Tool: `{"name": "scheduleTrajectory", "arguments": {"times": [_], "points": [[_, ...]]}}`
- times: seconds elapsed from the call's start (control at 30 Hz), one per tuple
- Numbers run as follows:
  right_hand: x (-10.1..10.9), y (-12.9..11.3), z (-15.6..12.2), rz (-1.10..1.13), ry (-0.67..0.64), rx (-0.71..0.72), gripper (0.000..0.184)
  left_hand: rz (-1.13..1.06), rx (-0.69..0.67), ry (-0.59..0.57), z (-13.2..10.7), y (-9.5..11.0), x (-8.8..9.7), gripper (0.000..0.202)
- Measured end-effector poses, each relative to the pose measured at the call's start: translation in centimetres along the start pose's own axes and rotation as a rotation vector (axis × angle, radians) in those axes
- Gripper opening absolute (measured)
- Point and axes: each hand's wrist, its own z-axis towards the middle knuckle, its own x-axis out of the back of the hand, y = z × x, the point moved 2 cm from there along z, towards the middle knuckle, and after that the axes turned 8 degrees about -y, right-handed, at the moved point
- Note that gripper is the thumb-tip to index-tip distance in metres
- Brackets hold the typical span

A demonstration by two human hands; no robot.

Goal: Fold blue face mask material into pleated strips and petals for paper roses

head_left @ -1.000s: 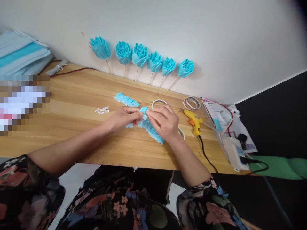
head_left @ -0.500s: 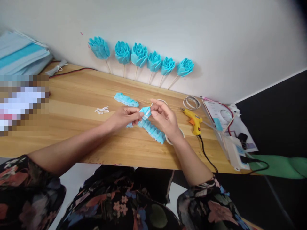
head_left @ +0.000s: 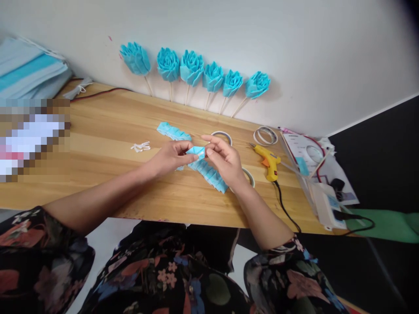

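A small folded piece of light blue sheet (head_left: pixel 193 150), with a whitish patch on its face, is between my hands above the table. My left hand (head_left: pixel 168 159) pinches it from the left, thumb lying across its front. At its right corner, the thumb and forefinger of my right hand (head_left: pixel 227 165) close on the edge, while the other fingers are loosely bent. Just below my hands lies a row of overlapping folded blue pieces (head_left: pixel 211 176). A second such row (head_left: pixel 173 131) rests farther back. Short white strips (head_left: pixel 140 146) are scattered left of my left hand.
Several blue flowers on sticks (head_left: pixel 191 67) lean against the wall. Rolls of tape (head_left: pixel 266 136) and a yellow glue gun (head_left: pixel 269 163) with a black cord lie to the right, beside a power strip (head_left: pixel 325 205) and papers. Blue sheets (head_left: pixel 31 74) are stacked at far left.
The folded piece has turned to lie flatter, and my left thumb has slid farther across its front. My right fingers stay at its right edge. The whole view has shifted slightly.
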Motion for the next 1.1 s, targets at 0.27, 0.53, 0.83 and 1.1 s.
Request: {"name": "scheduleTrajectory", "arguments": {"times": [0.27,0.53,0.83,1.1], "points": [[0.01,0.45,0.12,-0.119,0.033,-0.031,0.037,0.039,0.024,-0.019,-0.08,0.22,-0.27,0.024],[0.41,0.01,0.18,-0.117,0.110,0.004,0.031,0.047,0.050,0.045,-0.09,0.49,0.11,0.022],[-0.15,0.16,0.08,-0.130,0.019,-0.057,0.036,0.089,0.025,-0.014,-0.30,0.57,-0.67,0.024],[0.25,0.50,0.29,0.067,0.042,-0.116,0.044,-0.025,-0.005,0.139,-0.39,0.40,0.09,0.023]]}}
